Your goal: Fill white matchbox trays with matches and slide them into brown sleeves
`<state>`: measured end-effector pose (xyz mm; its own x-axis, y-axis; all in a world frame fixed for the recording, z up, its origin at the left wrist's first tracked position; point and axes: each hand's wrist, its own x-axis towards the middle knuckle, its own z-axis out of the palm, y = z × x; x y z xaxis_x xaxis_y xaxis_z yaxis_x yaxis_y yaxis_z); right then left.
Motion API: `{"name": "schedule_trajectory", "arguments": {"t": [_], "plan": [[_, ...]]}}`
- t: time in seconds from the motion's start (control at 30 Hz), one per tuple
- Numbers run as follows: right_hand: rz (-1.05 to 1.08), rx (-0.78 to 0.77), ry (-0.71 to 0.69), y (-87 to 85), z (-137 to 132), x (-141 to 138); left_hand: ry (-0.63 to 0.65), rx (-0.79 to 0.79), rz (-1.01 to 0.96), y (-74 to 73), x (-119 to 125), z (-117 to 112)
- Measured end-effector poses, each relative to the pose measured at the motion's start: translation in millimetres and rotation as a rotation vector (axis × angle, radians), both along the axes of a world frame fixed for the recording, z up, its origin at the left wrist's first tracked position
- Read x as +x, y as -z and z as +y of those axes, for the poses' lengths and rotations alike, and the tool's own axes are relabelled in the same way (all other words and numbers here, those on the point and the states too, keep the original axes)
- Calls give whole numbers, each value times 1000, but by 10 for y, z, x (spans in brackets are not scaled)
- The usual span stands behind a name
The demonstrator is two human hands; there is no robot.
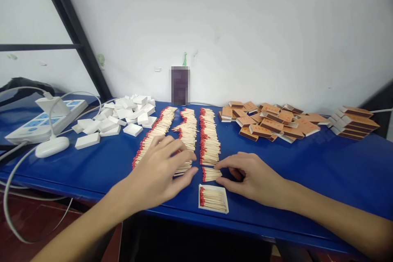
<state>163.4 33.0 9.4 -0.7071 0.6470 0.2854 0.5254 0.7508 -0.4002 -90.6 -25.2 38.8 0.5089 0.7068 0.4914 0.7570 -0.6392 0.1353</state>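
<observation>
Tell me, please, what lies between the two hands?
In the head view, a small bunch of matches lies between the left hand and the right hand, whose fingertips touch its end. A tray of matches sits just nearer the person.

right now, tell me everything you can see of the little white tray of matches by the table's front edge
The matchbox tray is a shallow open drawer of white card, lying flat and slightly skewed on the blue table near its front edge. Wooden matches fill it sideways, red heads at the left. Neither hand touches it: the right hand touches a small loose bundle just beyond it, the left hand rests on the match rows.
</observation>
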Motion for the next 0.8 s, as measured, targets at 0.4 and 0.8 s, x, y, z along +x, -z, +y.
{"name": "schedule_trajectory", "arguments": {"t": [0.4, 0.8], "plan": [[7, -83, -8, 12, 34, -5, 317, -138, 288, -223, 231, 546], [-35, -76, 10, 9, -1, -25, 389, -74, 359, -45, 204, 585]]}}
